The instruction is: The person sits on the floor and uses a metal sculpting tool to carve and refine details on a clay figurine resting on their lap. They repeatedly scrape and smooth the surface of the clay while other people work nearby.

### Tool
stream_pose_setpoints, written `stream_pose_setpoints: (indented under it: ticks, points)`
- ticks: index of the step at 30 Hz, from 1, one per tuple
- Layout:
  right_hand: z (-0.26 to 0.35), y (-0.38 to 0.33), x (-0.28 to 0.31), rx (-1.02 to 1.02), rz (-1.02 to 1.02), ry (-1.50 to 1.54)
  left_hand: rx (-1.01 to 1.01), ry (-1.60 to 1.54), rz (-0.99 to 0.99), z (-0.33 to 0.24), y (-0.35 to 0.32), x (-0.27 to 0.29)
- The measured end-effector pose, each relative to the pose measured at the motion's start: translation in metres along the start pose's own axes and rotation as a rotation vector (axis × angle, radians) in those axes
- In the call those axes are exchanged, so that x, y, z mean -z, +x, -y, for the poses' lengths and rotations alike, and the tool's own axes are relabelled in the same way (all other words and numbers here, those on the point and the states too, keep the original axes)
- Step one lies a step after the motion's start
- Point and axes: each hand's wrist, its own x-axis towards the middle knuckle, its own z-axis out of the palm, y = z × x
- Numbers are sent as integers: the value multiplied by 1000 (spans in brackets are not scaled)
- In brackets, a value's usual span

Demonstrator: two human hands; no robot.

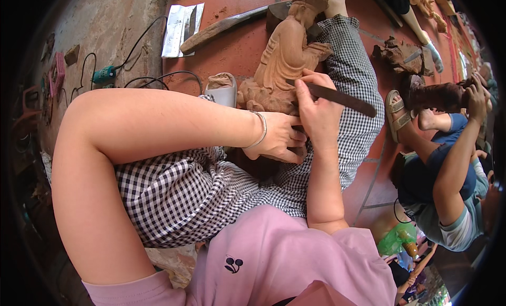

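Observation:
A carved reddish-brown wooden statue of a robed figure lies between my legs, its head pointing away from me and its rough base toward me. My left hand, with a bracelet at the wrist, is closed round the base. Pinched in my right hand is a flat, dark carving knife. Its long handle sticks out to the right, and its tip meets the lower robe, partly hidden by my fingers. My checked trousers flank the statue on both sides.
Beyond my left leg lie a long wooden-handled tool, white paper with a blade on it, a slipper and a green corded power tool. At right, a co-worker sits holding a dark carving, near a rough wood chunk.

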Motion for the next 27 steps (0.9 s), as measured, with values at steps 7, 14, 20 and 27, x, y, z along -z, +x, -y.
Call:
stream_pose_setpoints:
  ticks: [7,14,20,27]
  points:
    - [9,0,0,32,9,-78,4,26,13,0,-1,-1]
    - [12,1,7,-290,50,180,1,11,-29,-2,-1,-3]
    - [13,8,14,-396,124,108,-9,2,-15,0,-2,1]
    - [3,1,1,-1,31,-60,-1,-16,-3,1,0,0]
